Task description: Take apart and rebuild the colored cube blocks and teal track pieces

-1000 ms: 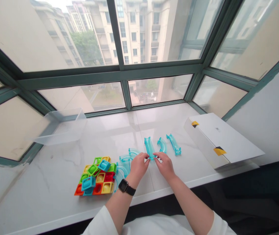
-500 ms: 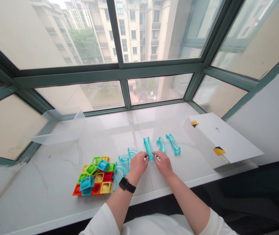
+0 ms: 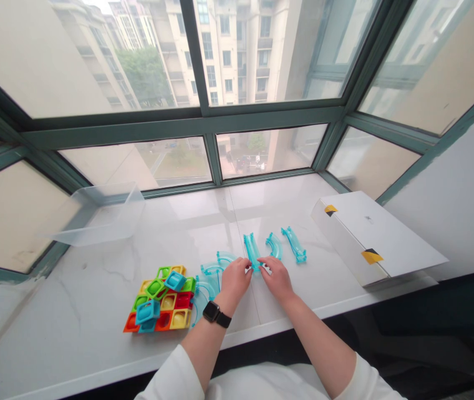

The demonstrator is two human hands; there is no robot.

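Observation:
A straight piece of translucent teal toy track (image 3: 251, 247) lies on the white marbled sill, its near end between my hands. My left hand (image 3: 237, 278), with a black watch on the wrist, pinches that end from the left. From the right, my right hand (image 3: 276, 276) closes its fingertips on the same end. Just beyond my right hand is a curved track piece (image 3: 275, 245), and farther right another straight track piece (image 3: 294, 245). Several more curved teal pieces (image 3: 212, 270) lie left of my left hand, partly hidden by it.
Colourful square blocks (image 3: 164, 303) are massed at the left, a few stacked loosely on top. A clear plastic bin (image 3: 99, 219) stands at the back left. At the right is a white box (image 3: 381, 236) with yellow-black tape. Green-framed windows (image 3: 187, 126) border the sill (image 3: 95, 355).

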